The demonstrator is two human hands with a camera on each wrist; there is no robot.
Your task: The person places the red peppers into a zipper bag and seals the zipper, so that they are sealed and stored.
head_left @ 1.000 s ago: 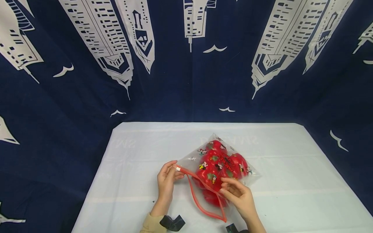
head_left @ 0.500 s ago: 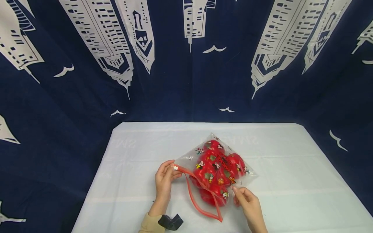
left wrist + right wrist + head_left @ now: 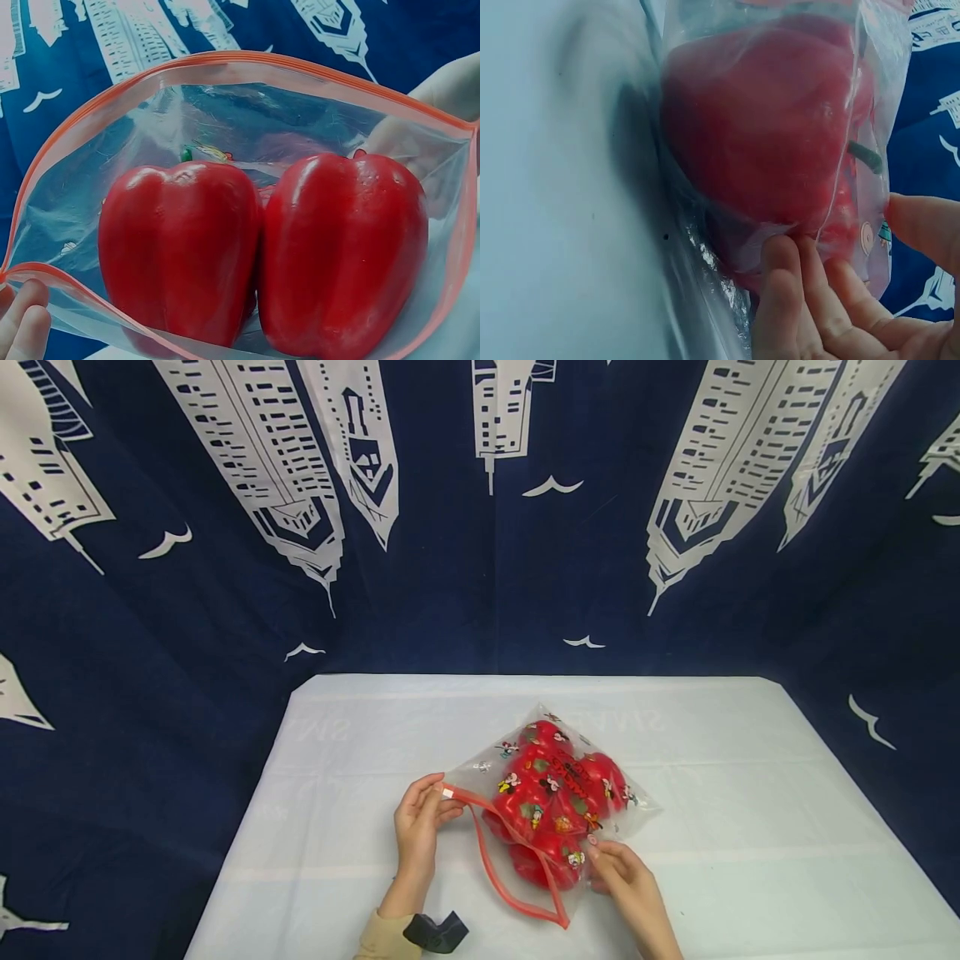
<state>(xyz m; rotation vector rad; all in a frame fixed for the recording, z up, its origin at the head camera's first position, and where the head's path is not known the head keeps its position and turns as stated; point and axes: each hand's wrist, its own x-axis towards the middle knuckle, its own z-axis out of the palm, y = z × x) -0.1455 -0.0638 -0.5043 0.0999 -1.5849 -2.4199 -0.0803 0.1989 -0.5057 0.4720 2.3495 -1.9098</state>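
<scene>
A clear zip bag (image 3: 472, 772) with printed cartoon figures lies tilted on the table, its mouth toward me. Several red bell peppers (image 3: 558, 818) fill it. My left hand (image 3: 417, 827) pinches the bag's left top corner, at one end of the orange zip strip (image 3: 517, 906). In the left wrist view the mouth gapes wide, with two large peppers (image 3: 180, 247) just inside. My right hand (image 3: 633, 885) holds the bag's right side edge below the mouth. The right wrist view has the thumb on one face and fingers on the other, beside a pepper (image 3: 757, 112).
A white-covered table (image 3: 330, 843) extends to both sides of the bag and behind it. A dark blue curtain (image 3: 450, 585) with white building prints hangs behind the table and at both sides. A black strap piece (image 3: 437, 933) sits at the left wrist.
My right hand has let go near the zip strip, moved right and taken the bag's side edge. The bag and my left hand have shifted slightly left.
</scene>
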